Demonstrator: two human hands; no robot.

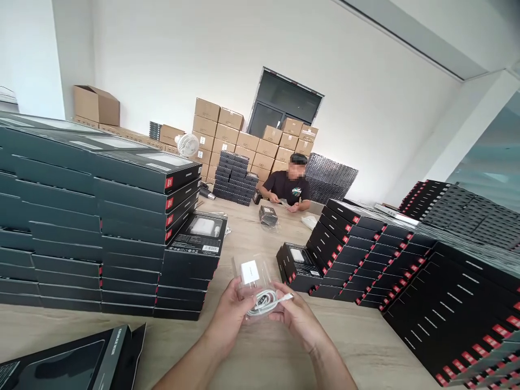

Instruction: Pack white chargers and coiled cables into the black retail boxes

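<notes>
Both of my hands hold a clear plastic tray [265,272] above the wooden table. A white charger [249,272] with its prongs toward me sits in the tray's upper part. Below it lies a coiled white cable [262,307], one plug end pointing right. My left hand [226,311] grips the tray's left side, its thumb at the coil. On the right edge, my right hand [296,317] is closed, the thumb near the cable plug. To the left stands a black box with a window [199,233], a white charger showing inside.
Stacked black boxes [134,233] rise at left, and more stacks [353,249] fill the right. A flat dark package [69,363] lies front left. Across the table [247,230] sits a co-worker [286,187], hands on a small item. Cartons [227,132] and a white fan [187,145] are behind.
</notes>
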